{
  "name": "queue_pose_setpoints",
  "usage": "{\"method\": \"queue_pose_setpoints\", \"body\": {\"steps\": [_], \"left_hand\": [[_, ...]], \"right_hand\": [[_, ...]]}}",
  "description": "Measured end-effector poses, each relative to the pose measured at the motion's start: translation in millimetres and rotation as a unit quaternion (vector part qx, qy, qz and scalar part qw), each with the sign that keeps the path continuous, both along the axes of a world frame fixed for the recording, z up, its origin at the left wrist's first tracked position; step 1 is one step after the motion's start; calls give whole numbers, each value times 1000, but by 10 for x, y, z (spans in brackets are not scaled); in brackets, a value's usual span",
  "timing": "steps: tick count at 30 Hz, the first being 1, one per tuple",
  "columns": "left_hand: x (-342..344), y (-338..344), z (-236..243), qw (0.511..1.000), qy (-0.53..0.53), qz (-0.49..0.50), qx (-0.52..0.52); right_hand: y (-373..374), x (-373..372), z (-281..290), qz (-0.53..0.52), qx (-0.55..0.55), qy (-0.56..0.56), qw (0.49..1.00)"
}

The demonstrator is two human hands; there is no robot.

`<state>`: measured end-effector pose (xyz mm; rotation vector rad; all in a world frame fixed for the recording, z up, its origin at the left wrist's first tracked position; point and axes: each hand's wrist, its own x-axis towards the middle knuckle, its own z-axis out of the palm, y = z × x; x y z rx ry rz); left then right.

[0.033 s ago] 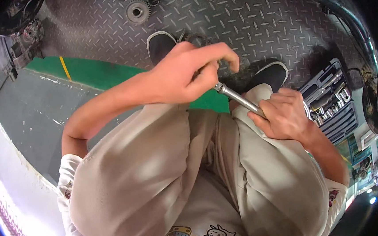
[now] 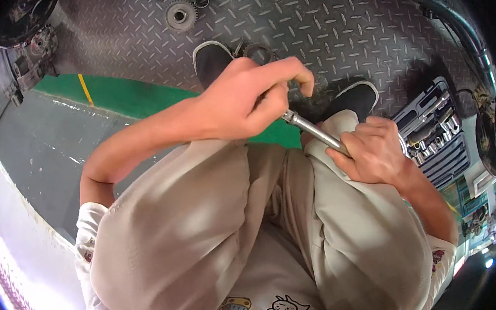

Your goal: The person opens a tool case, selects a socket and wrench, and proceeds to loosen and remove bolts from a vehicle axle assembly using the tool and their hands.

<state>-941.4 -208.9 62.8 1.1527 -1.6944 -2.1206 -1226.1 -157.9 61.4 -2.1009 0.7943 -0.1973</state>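
My right hand (image 2: 371, 150) is wrapped round the handle of a silver socket wrench (image 2: 318, 132), near my right knee. The bar slants up and left to my left hand (image 2: 246, 100), whose fingers are curled about the far end. The wrench's head is hidden behind that hand. My left index finger is raised and bent, standing off the tool. Both hands are above my bent knees, over the gap between my two dark shoes.
An open socket set case (image 2: 433, 140) lies to the right. On the metal tread plate (image 2: 308, 28) are a large gear (image 2: 181, 15), a small ring (image 2: 201, 1) and a toothed ring (image 2: 260, 53) by my left shoe (image 2: 211, 63). Dark machine parts (image 2: 33, 52) stand far left.
My left hand has shifted very slightly, and more of the toothed ring shows beyond it. My right hand and the wrench look the same.
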Motion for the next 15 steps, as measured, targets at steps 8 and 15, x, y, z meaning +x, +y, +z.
{"method": "queue_pose_setpoints", "body": {"steps": [8, 15], "left_hand": [[-43, 50, 114, 998, -47, 49, 3], [-165, 93, 127, 997, 21, 56, -54]], "right_hand": [[1, 36, 62, 33, 53, 47, 997], [-14, 34, 105, 45, 86, 56, 994]]}}
